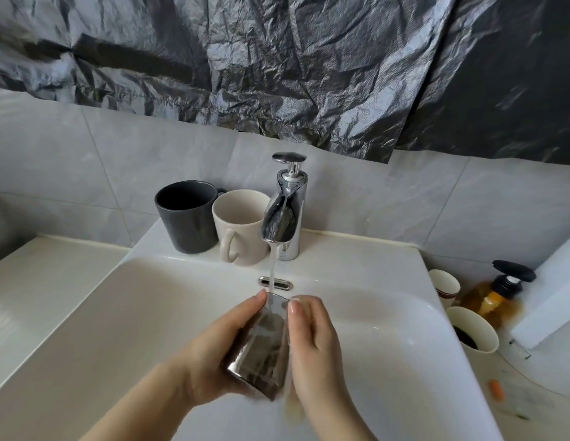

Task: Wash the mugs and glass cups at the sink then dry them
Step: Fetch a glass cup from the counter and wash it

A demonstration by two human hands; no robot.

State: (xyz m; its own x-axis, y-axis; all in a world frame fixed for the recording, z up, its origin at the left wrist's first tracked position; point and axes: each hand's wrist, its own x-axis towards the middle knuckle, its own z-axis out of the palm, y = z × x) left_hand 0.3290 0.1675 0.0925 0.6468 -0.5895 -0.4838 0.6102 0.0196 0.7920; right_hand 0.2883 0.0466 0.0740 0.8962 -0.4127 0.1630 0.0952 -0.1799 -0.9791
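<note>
One glass cup [261, 342] held under the running tap [283, 218].
Left hand [210, 354] wraps it, long axis 6 to 12 o'clock; right hand [315, 345] rests at 3 o'clock, grip unclear.

Soft, even light, fairly bright. Glare streaks the tap [282, 218] and the black sheet [277, 58]. The sink [86, 297] bows at the edges. The right hand [312, 342] is slightly blurred.
</note>
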